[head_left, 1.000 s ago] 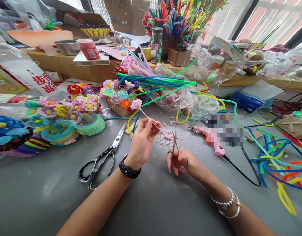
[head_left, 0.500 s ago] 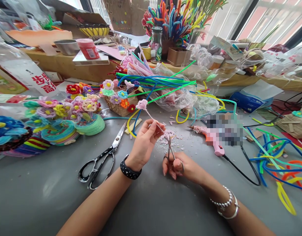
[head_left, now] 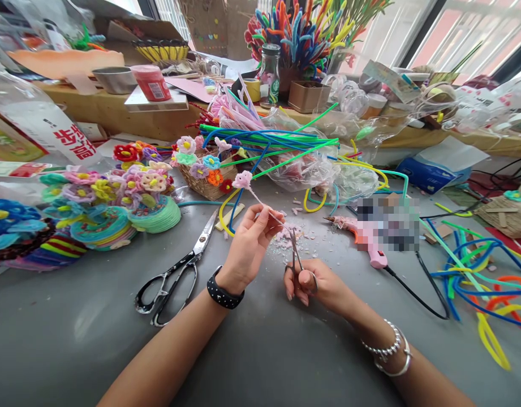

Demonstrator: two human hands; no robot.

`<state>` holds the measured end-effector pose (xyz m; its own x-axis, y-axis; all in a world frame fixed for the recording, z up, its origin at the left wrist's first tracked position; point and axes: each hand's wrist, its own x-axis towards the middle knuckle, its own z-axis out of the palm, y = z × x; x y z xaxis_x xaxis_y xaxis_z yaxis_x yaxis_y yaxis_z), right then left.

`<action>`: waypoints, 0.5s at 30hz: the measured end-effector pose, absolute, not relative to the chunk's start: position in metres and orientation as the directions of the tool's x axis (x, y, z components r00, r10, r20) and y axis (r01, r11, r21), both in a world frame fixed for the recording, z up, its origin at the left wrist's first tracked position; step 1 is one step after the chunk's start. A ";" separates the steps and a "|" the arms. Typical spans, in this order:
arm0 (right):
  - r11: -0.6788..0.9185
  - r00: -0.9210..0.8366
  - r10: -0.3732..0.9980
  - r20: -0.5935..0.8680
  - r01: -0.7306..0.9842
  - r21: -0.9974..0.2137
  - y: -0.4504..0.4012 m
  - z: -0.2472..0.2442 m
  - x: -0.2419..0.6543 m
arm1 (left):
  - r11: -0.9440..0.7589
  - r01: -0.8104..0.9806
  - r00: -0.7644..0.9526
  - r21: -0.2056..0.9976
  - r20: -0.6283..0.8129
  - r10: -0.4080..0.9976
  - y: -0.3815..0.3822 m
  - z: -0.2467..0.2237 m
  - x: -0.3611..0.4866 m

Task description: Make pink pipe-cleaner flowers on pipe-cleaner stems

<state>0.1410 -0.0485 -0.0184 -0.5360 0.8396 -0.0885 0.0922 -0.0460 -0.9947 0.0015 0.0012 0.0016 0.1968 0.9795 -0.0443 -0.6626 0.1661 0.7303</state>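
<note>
Between its fingertips my left hand (head_left: 255, 237) pinches the stem of a pale pink flower (head_left: 242, 180), whose head points up and to the left. The fingers of my right hand (head_left: 309, 280) are in the handles of small metal scissors (head_left: 295, 247). Their blades point upward and meet the lower end of the stem, right of my left hand. Pale pink and white scraps (head_left: 300, 234) lie on the grey table (head_left: 260, 350) behind the blades. Large black-handled scissors (head_left: 181, 268) lie left of my left hand.
A pink glue gun (head_left: 370, 246) with a black cord lies to the right, beside tangled coloured stems (head_left: 476, 271). Fuzzy flower pots (head_left: 154, 213) stand at the left. Behind are a woven basket (head_left: 203, 180), plastic bags, green and blue stems, and a cluttered shelf (head_left: 107, 110).
The small scissors have shifted slightly, with their blades now closer together on the stem. The flower head has moved a little to the left.
</note>
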 end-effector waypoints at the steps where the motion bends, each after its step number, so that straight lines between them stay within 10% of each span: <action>1: -0.048 -0.530 0.844 -0.087 0.087 -0.995 -0.048 -0.019 0.141 | 0.164 -0.663 0.195 0.731 -0.043 0.980 0.001 0.002 0.002; 15: -0.044 -0.572 0.817 -0.077 0.071 -0.997 -0.050 -0.016 0.142 | 0.166 -0.660 0.192 0.732 -0.049 0.980 0.001 0.002 0.003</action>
